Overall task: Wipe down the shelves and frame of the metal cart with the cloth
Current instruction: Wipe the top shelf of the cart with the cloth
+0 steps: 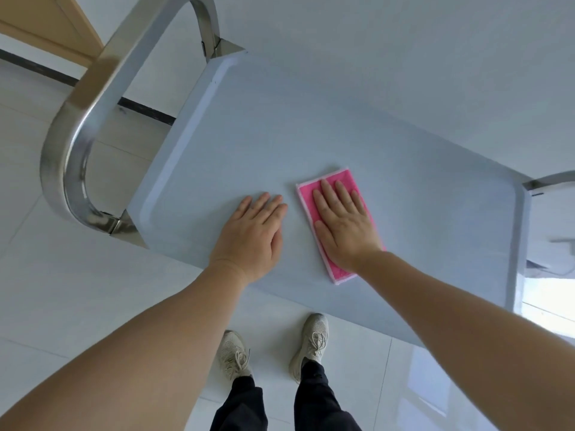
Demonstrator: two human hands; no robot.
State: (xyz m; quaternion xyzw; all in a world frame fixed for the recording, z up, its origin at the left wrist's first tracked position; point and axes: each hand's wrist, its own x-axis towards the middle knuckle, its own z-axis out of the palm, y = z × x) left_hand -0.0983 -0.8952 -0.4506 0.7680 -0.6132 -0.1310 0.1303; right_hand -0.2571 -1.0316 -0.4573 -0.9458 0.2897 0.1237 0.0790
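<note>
A: Nearest first?

B: Shoes [273,346] planted on the floor [62,290], close against the near edge of the cart [342,126]. Good stance for a long reach.

A: Then the hands?

B: Both flat on the top shelf [249,135], palms down, fingers spread straight, clamped on nothing. Left hand [252,231] bare on the metal, likely bracing. Right hand [345,225] pressed on top of the cloth [306,194], pinning rather than gripping.

A: And the cloth itself?

B: Pink, folded to a rectangle, lying flat on the shelf near its front edge, just right of the left hand, not touching it.

A: Best way to wipe from here?

B: Probably: keep the palm spread over the cloth, even pressure, push away in straight overlapping lanes. Keep the fold flat; a bunched corner would skip a strip. Lift the left hand when its patch comes due, or a handprint stays behind.

A: Further out?

B: Far half of the shelf, then the raised rim, worth tracing with a fingertip behind the cloth. Beyond at left, the handle [81,119], a bent steel loop, better wrapped than pressed. Lower shelves out of sight; cannot tell their state.
</note>
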